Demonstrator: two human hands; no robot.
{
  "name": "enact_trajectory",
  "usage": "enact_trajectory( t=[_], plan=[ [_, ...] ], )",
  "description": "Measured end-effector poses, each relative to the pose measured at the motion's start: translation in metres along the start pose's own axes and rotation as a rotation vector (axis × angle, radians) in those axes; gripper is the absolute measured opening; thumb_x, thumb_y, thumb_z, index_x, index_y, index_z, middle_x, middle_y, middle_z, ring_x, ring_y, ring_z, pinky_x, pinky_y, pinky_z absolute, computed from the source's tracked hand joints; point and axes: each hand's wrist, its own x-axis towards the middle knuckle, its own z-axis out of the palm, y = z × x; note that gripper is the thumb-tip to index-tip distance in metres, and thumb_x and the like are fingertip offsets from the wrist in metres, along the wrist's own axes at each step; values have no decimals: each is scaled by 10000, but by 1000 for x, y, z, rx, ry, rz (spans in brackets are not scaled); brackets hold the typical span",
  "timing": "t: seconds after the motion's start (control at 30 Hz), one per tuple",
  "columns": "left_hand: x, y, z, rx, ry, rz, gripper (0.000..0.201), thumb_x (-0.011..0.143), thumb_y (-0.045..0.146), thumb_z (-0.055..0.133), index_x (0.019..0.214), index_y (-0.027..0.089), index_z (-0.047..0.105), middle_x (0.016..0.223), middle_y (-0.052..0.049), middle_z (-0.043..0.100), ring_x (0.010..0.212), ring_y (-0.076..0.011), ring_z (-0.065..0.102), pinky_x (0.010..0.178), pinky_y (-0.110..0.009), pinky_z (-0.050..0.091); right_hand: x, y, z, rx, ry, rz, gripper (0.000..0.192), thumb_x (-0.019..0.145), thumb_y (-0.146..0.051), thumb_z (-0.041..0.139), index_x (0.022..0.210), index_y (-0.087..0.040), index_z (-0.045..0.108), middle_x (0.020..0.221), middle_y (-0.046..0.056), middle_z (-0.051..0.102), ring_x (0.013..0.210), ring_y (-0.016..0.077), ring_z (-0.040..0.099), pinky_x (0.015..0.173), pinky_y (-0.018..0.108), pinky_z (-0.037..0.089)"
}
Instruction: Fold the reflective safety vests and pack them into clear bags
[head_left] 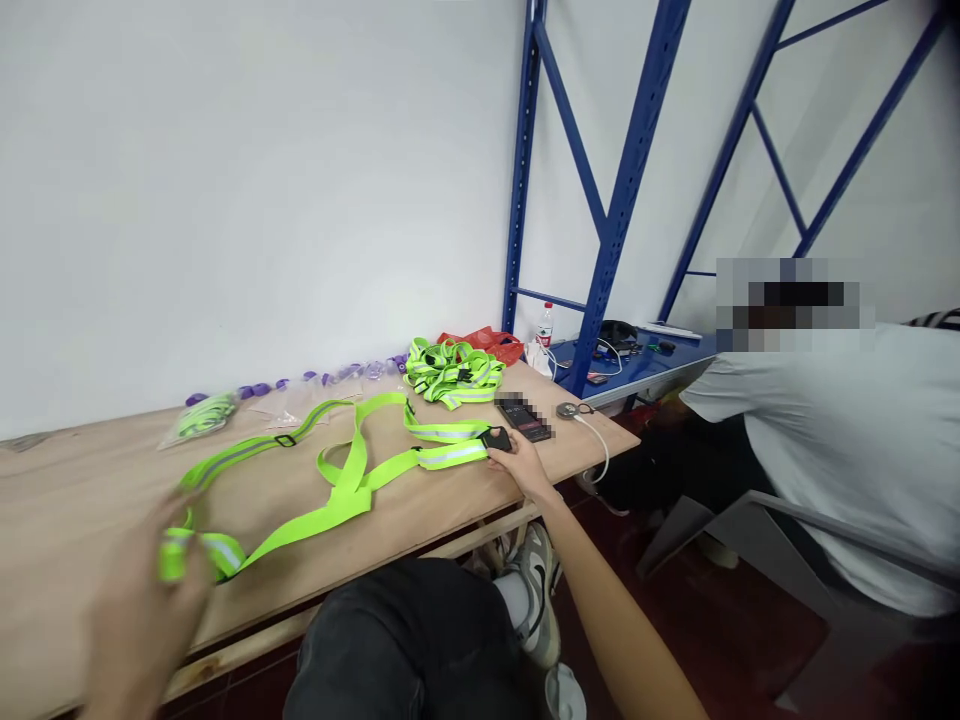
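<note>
A neon-yellow reflective strap harness (pixel 345 480) lies spread across a plywood worktop (pixel 75 490). The right hand (pixel 517 462) holds the black buckle (pixel 496 438) at one strap end, fingers pinched around it, while the blurred left hand (pixel 142 600) grips the opposite end near the worktop's front edge. A heap of similar straps (pixel 452 372) sits by the wall. Another person in a white shirt (pixel 840 450) sits to the right, beside blue shelving (pixel 626 180).

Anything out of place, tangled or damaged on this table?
No damage shows. The green reflective strap lies stretched out, twisted and looped, between the left hand and right hand. More straps sit in a tangled heap by the wall.
</note>
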Motion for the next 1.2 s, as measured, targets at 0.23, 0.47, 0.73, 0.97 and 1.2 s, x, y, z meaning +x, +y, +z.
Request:
enact_trajectory(
  t=[0.23, 0.47, 0.73, 0.97, 1.2],
  plan=[
    [-44, 86, 129, -131, -758, 390, 518, 955, 324, 439, 1457, 196, 455, 1591, -124, 356, 1475, -315, 305, 1182, -542, 276, -2, -1, -2, 63, 80, -5, 443, 520, -410, 885, 810, -179, 643, 575, -45, 629, 511, 132, 607, 574, 294, 590],
    [-47, 84, 152, 8, -837, 327, 547, 1005, 461, 375, 1490, 211, 415, 1547, -139, 427, 1451, -351, 332, 1160, -621, 191, -2, -3, -1, 122, 188, -30, 470, 534, -427, 876, 820, -212, 572, 658, -48, 623, 493, 122, 606, 431, 245, 542],
    [-52, 102, 146, 4, -746, 338, 408, 989, 361, 415, 1340, 192, 535, 1353, -156, 577, 1290, -331, 504, 1145, -635, 217, 3, 3, 2, 108, 315, -110, 469, 592, -489, 842, 766, -229, 492, 597, -91, 529, 438, 86, 511, 345, 192, 398],
    [-62, 133, 162, -171, -882, 418, 576, 963, 350, 463, 1485, 111, 407, 1572, -175, 373, 1465, -335, 313, 1180, -509, 273, 1, 8, 4, -80, 269, -144, 508, 589, -570, 833, 830, -215, 561, 565, -62, 567, 408, 111, 487, 329, 218, 338],
    [-67, 129, 161, -258, -853, 359, 550, 962, 367, 466, 1473, 166, 450, 1578, -151, 370, 1478, -330, 290, 1194, -523, 234, -4, 6, 10, -335, 133, -204, 428, 591, -556, 819, 751, -176, 702, 661, 38, 676, 580, 187, 578, 525, 299, 462]
  ],
)
